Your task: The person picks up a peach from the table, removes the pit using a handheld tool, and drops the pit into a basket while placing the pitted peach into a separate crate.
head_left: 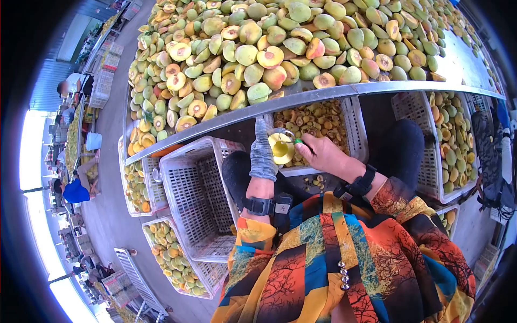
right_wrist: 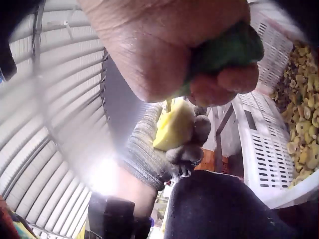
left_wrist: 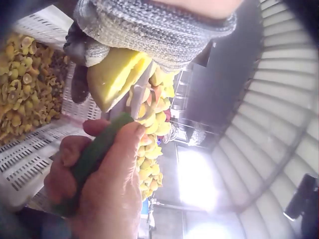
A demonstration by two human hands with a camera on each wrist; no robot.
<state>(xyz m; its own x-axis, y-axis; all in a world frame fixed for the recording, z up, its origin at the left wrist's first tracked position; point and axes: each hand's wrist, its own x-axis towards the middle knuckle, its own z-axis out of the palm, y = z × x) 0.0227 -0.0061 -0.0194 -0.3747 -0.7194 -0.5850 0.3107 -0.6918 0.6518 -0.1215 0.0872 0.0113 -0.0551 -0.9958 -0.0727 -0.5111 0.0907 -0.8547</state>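
now holding the fruit half [head_left: 281,151] in the curled, gloved left hand [head_left: 263,154] over the white crate [head_left: 356,126]; clasping the green-handled tool [left_wrist: 99,147] in the closed right hand [head_left: 325,156], pointing it leftward at the cut face from just beside.

The head view looks down from above; both wrist views closely face the same cut fruit [left_wrist: 110,82].

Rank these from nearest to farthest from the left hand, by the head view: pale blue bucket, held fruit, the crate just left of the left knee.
From the left hand:
1. Held fruit: in its grip.
2. Crate: to its left.
3. Pale blue bucket: far left.
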